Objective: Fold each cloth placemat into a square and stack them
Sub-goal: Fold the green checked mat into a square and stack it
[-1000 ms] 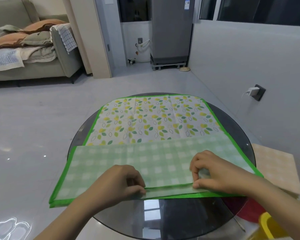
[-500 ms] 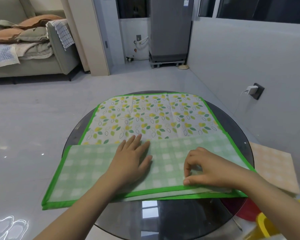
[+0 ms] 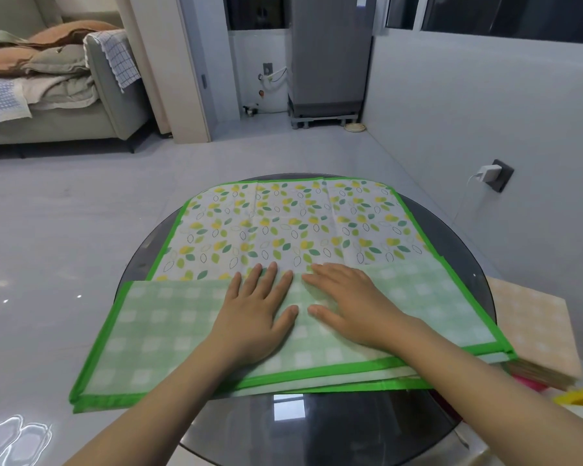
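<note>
- While you look down, your left hand (image 3: 254, 326) and right hand (image 3: 352, 306) both lie flat on the placemat (image 3: 283, 230), fingers (image 3: 271, 275) straight and slightly spread; they grip nothing and only press on the cloth.
- You have one placemat under your hands: it covers most of the round dark glass desk (image 3: 317, 428), and its left near corner hangs past the desk edge.
- Its near part is folded up, so a green checked side lies over the leaf-printed side; a bright green border runs around it.
- No writing on the placemat can be read.
- One stack of folded orange checked cloths (image 3: 535, 334) lies to your right, just beside the placemat's right near corner; how many it holds cannot be counted.
- One grey fridge (image 3: 330, 52) stands at the far wall; a label at its top is too small to read.
- One white charger (image 3: 488, 173) sits in a dark wall socket on the right.
- One sofa (image 3: 81, 105) at far left carries a pile of bedding.
</note>
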Motion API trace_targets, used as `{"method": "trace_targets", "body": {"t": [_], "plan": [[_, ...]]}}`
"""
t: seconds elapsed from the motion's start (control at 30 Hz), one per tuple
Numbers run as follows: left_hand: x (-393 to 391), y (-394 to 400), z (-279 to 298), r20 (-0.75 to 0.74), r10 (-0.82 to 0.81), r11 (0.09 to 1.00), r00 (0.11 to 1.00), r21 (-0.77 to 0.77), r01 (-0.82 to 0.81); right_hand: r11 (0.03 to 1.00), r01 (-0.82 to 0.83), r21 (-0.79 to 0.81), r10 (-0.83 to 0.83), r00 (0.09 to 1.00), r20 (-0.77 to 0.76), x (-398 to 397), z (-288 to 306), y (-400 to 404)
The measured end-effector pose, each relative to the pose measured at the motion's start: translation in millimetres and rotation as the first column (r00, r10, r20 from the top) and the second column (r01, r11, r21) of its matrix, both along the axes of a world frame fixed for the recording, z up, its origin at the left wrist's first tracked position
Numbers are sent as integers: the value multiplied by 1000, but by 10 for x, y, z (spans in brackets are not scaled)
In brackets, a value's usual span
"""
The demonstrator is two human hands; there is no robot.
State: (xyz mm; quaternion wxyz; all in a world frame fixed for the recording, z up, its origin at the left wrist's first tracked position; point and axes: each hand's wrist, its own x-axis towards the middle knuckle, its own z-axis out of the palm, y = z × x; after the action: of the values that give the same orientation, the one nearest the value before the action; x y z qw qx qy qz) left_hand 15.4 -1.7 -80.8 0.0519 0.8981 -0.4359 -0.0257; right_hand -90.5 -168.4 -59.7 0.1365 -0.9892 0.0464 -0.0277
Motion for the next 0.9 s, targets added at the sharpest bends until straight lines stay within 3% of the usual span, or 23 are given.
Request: {"method": "trace_targets", "body": {"t": [0.17,0.5,0.73,0.9], "plan": [[5,7,4,0,0,1000,1000,-13,0,997,53,-56,-58,995,-83,1,-108,-99],[16,14,-4,4,-3,1000,1000,-11,3,910,399,-112,-411,904,-115,-446,-114,-852],[-6,-7,15,-3,-7,1000,1000,-3,7,905,417,-88,-426,896,-130,-359,-91,-748],[-14,-22,17,-12,-7,1000,1000,-1,7,975,221,16,-218,972,-88,-76,-24,-230]]}}
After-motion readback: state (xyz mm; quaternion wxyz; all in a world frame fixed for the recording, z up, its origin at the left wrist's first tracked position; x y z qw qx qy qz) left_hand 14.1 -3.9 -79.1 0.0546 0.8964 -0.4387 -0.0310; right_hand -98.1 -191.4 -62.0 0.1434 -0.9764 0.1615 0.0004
